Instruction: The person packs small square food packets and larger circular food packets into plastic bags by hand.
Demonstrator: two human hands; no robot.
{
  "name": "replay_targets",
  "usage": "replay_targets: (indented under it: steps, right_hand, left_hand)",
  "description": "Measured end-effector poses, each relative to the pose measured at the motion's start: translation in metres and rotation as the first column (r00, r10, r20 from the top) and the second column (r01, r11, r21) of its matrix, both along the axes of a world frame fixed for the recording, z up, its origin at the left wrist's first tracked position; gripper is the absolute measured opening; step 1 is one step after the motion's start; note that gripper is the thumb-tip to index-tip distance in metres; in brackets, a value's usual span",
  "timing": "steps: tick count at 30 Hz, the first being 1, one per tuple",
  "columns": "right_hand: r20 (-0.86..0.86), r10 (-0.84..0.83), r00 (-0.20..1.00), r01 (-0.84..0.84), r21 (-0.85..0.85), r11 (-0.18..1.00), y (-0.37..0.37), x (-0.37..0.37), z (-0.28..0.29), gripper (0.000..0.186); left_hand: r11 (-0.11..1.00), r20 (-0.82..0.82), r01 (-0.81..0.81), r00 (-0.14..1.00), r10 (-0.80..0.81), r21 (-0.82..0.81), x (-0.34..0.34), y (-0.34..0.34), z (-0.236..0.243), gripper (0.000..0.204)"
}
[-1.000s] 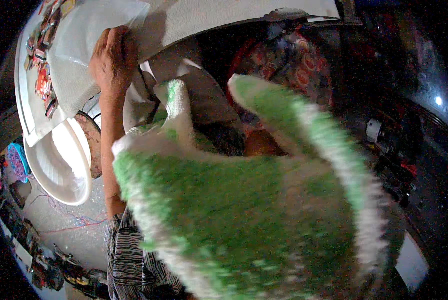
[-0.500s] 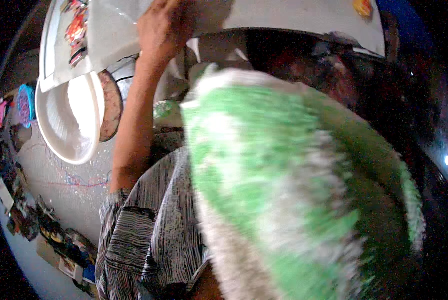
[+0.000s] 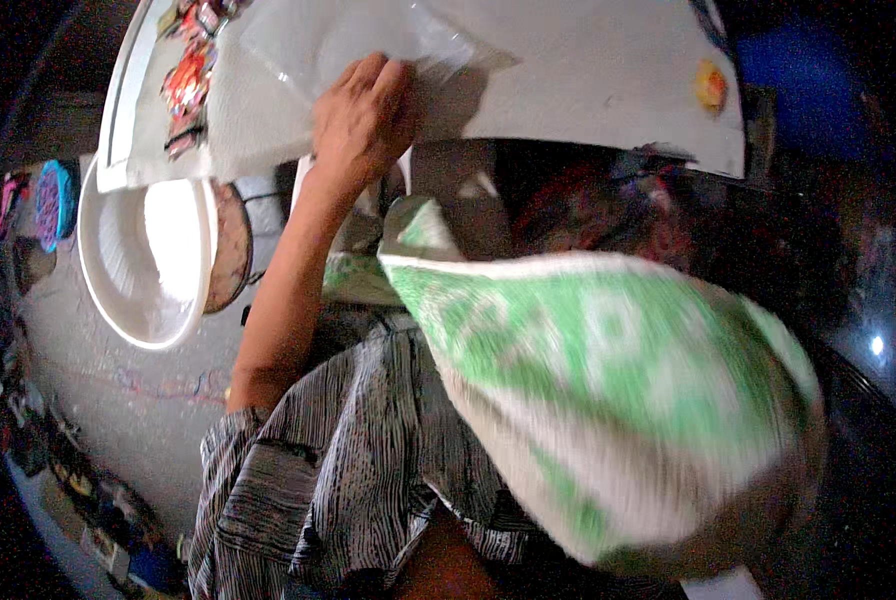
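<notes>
My left hand rests at the near edge of the white tabletop, fingers bent and together. It lies over the near side of a clear plastic bag; the fingertips are hidden, so what they grip cannot be made out. A green and white patterned towel, blurred by motion, hangs bunched in front of my lap and right side. My right hand does not show; the towel covers that area. A smaller piece of similar green and white cloth lies under the table, beyond my left forearm.
Small colourful wrapped packets lie on the white table at the left, and a small yellow-orange item at the right. A white tub stands left below, near a blue basket. Clutter lines the far left floor.
The towel has dropped lower and swung right, showing more of its pattern. The view has shifted, bringing more tabletop, the plastic bag and the whole left hand into sight.
</notes>
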State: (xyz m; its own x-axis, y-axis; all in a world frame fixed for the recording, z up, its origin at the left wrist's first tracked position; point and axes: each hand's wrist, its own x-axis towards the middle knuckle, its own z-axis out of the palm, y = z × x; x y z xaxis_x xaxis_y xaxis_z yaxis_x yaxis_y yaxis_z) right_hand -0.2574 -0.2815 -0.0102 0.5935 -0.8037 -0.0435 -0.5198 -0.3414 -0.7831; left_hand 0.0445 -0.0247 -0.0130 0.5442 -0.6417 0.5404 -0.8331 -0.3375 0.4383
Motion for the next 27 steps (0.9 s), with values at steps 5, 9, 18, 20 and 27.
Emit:
replay_targets:
  steps: [5, 9, 18, 20, 27]
  right_hand:
    - [0.154, -0.172, 0.973, 0.178, -0.029, 0.984, -0.034, -0.02, 0.034, 0.043]
    - [0.234, -0.309, 0.922, 0.327, -0.041, 0.944, -0.059, -0.053, 0.054, 0.042]
    - [0.336, -0.488, 0.806, 0.496, 0.068, 0.866, -0.11, -0.089, 0.038, 0.042]
    - [0.347, -0.506, 0.79, 0.493, 0.131, 0.86, -0.125, -0.082, 0.024, 0.042]
    - [0.34, -0.572, 0.746, 0.455, 0.367, 0.811, -0.175, -0.058, -0.038, 0.041]
  left_hand:
    - [0.999, -0.044, -0.034, 0.998, 0.034, 0.018, -0.003, 0.006, 0.013, 0.015]
    - [0.999, -0.068, -0.004, 0.998, 0.007, 0.046, -0.001, 0.003, 0.014, 0.014]
    - [0.998, -0.036, -0.038, 0.999, 0.04, 0.053, -0.002, 0.002, 0.012, 0.011]
    - [0.997, -0.038, -0.05, 0.998, 0.052, 0.056, -0.002, 0.004, 0.013, 0.01]
    - [0.994, -0.071, -0.041, 0.996, 0.048, 0.099, 0.0, 0.008, 0.012, 0.022]
